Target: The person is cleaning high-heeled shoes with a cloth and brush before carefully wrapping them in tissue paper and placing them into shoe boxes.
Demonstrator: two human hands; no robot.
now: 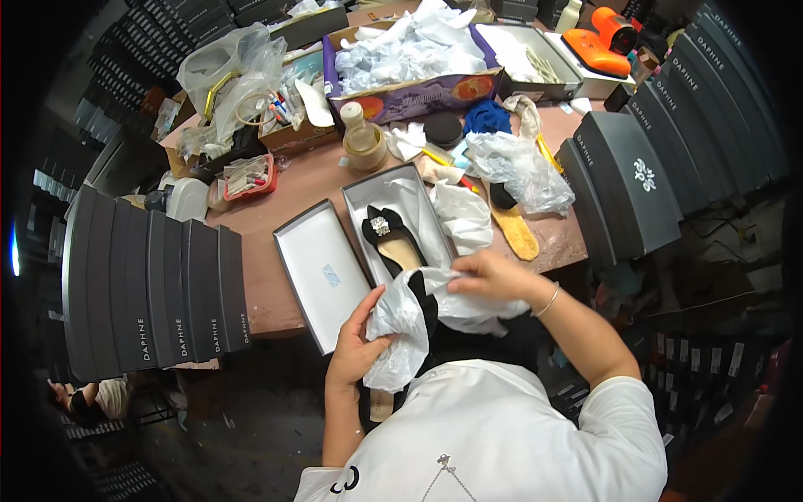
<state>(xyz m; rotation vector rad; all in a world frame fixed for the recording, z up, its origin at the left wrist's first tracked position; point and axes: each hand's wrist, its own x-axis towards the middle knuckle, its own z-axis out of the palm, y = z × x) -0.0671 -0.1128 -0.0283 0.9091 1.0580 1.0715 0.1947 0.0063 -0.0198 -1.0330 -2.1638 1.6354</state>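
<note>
My left hand (355, 350) is closed round crumpled white tissue paper (403, 322), with a black shoe (381, 405) partly covered by it. Only bits of that shoe show, among them its pale insole near my shirt. Between its fingertips my right hand (492, 279) pinches more of the white sheet, to the right of the left hand. Just beyond both hands, an open shoe box (355, 199) holds another black shoe (395, 240) with a sparkling ornament on its toe, lying beside white paper. The box's lid (322, 266) lies at its left, white inside up.
Dark shoe boxes stand in rows at the left (155, 289) and right (627, 180). Farther back are a purple carton (418, 96) full of tissue, an orange tool (598, 46), a bottle (358, 125) and a red tray (251, 177). A yellow insole (514, 234) lies at the right.
</note>
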